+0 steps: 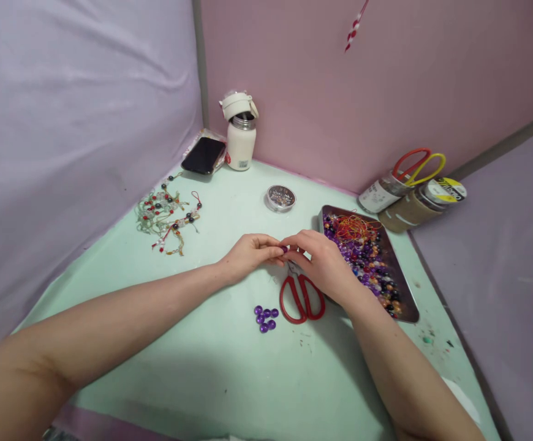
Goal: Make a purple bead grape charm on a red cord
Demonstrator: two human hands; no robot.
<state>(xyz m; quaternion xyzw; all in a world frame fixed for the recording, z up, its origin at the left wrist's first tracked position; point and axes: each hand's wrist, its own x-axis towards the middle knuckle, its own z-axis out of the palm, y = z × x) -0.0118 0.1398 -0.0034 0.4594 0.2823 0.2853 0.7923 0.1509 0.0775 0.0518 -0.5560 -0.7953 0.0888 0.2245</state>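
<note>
Both my hands meet above the pale green table. A purple bead [285,250] shows between the fingertips of my left hand [253,252], which are pinched on it. The fingers of my right hand [318,257] are closed in a pinch right beside the same bead; whether they grip the bead or something thin at it is hidden. Below my right hand lie red-handled scissors [294,300], their blades partly covered by the hand. Several loose purple beads [266,317] sit in a small group left of the scissor handles.
A metal tray [407,300] of mixed beads and orange-red cord stands right. Behind it are jars [379,195], one holding scissors. A small round container [280,198] sits mid-table. At left lie beaded strings [168,214], a phone [204,155] and a white bottle [241,144].
</note>
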